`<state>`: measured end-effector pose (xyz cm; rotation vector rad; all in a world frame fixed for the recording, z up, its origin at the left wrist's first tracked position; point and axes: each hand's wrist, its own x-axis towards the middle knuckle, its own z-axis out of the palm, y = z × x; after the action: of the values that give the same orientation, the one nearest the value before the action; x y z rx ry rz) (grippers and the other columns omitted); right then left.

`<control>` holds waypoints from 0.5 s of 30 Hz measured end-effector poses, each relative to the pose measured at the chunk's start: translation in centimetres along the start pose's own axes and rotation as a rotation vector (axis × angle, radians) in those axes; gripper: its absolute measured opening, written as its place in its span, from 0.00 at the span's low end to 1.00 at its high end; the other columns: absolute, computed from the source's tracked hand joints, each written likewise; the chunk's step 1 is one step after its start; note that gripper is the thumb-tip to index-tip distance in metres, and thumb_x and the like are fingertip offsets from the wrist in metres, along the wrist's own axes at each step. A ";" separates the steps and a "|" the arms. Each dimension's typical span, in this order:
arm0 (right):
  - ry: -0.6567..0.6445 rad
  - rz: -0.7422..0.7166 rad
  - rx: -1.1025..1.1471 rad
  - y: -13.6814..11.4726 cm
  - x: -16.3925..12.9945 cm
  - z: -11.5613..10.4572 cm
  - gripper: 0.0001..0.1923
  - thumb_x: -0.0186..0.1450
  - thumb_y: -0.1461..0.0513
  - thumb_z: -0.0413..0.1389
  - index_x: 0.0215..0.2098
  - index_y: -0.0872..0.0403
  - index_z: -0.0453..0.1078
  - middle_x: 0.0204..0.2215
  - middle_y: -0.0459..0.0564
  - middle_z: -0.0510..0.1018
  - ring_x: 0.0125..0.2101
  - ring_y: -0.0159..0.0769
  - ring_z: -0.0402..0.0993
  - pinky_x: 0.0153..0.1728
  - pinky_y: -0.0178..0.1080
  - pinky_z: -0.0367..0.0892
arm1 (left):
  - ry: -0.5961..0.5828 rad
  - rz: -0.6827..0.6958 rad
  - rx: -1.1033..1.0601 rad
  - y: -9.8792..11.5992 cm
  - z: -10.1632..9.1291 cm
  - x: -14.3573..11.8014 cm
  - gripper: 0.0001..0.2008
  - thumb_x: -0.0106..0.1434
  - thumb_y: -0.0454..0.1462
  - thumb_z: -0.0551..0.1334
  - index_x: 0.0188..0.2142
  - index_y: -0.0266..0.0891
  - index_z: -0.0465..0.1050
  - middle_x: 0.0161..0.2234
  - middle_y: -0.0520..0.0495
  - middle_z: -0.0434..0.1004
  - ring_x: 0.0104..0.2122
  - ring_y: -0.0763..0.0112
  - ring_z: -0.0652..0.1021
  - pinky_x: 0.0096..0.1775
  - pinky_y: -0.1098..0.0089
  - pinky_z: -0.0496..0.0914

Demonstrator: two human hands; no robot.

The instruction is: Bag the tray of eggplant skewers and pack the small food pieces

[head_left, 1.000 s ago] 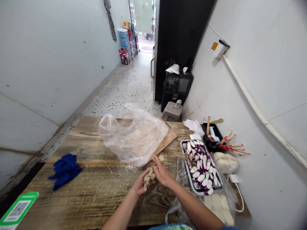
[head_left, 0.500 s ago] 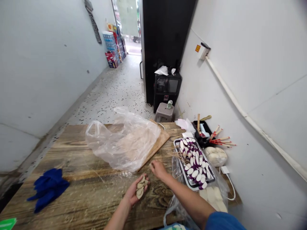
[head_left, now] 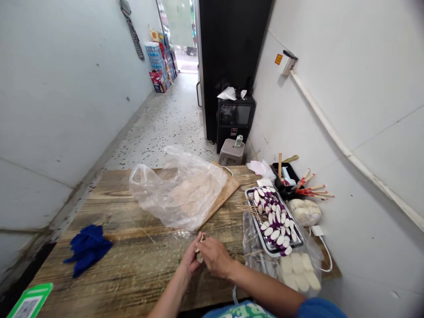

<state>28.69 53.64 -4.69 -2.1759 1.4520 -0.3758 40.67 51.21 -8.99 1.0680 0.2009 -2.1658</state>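
Pale walls (head_left: 66, 88) stand on both sides of a narrow room with a speckled floor (head_left: 155, 128), and a wooden bench (head_left: 142, 265) fills the lower part of the view. Near its far edge, a clear plastic bag (head_left: 185, 194) lies partly over a wooden board (head_left: 228, 187). By the right edge is a metal tray (head_left: 272, 255) with purple-rimmed white pieces (head_left: 276, 223) on thin skewers (head_left: 247, 209), whose bare ends point towards the middle of the bench. A blue cloth (head_left: 88, 248) lies close to the left edge.

Pale slices (head_left: 199, 257), which are the things being handled, are held above the bench, between its middle and its near edge. Left hand (head_left: 190, 257) cups them in its palm. Right hand (head_left: 216, 257) is bent over them with fingers curled against the slices; I cannot tell if it pinches one or only presses the stack.

In my judgement, the step in hand is to collect and align the slices into a small pile. From this position, the next move calls for a steady left palm and a light touch of the right fingertips, because loose slices could slip out sideways.
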 end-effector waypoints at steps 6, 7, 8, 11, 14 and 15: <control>0.035 0.429 -0.065 6.2 4.5 -0.5 0.16 0.63 0.63 0.47 0.46 0.62 0.65 0.42 0.61 0.70 0.43 0.42 0.67 0.42 0.41 0.63 | 0.042 -0.078 -0.010 1.3 -1.3 -1.4 0.06 0.57 0.33 0.59 0.36 0.37 0.66 0.24 0.49 0.73 0.24 0.70 0.77 0.13 0.82 0.62; 0.024 0.480 -0.082 6.8 5.4 -0.4 0.16 0.62 0.62 0.49 0.46 0.62 0.65 0.42 0.61 0.70 0.43 0.42 0.67 0.42 0.42 0.63 | 0.057 -0.073 0.007 1.2 -1.4 -1.6 0.07 0.57 0.32 0.59 0.37 0.38 0.65 0.24 0.49 0.73 0.23 0.70 0.76 0.13 0.82 0.62; 0.008 0.523 -0.097 7.3 6.2 -0.3 0.15 0.62 0.62 0.50 0.45 0.62 0.65 0.42 0.60 0.71 0.43 0.42 0.67 0.42 0.43 0.63 | 0.075 -0.065 0.030 1.1 -1.3 -1.8 0.08 0.57 0.32 0.59 0.38 0.38 0.65 0.24 0.50 0.73 0.23 0.70 0.76 0.13 0.82 0.62; -0.053 0.620 -0.115 8.0 7.9 -0.1 0.12 0.64 0.62 0.48 0.42 0.60 0.67 0.40 0.54 0.73 0.40 0.36 0.70 0.41 0.42 0.65 | 0.110 -0.056 0.118 0.7 -1.1 -2.0 0.12 0.55 0.31 0.61 0.40 0.38 0.65 0.23 0.51 0.72 0.21 0.71 0.76 0.12 0.82 0.61; -0.103 0.673 -0.096 7.9 8.0 -0.4 0.11 0.64 0.62 0.49 0.38 0.60 0.69 0.36 0.51 0.75 0.36 0.33 0.72 0.38 0.40 0.67 | 0.102 -0.072 0.213 0.9 -0.4 -2.0 0.19 0.52 0.32 0.63 0.45 0.40 0.66 0.23 0.52 0.72 0.21 0.72 0.76 0.12 0.83 0.61; -0.114 0.678 -0.082 7.5 7.6 -0.5 0.10 0.63 0.62 0.50 0.36 0.61 0.70 0.34 0.52 0.76 0.35 0.34 0.72 0.36 0.40 0.67 | 0.105 -0.091 0.240 1.1 -0.1 -2.1 0.21 0.51 0.33 0.64 0.46 0.42 0.65 0.23 0.53 0.72 0.20 0.73 0.76 0.12 0.83 0.61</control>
<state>25.53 44.23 -8.67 -1.5889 2.0363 0.0494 42.29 51.55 -7.35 1.3318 0.0369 -2.2583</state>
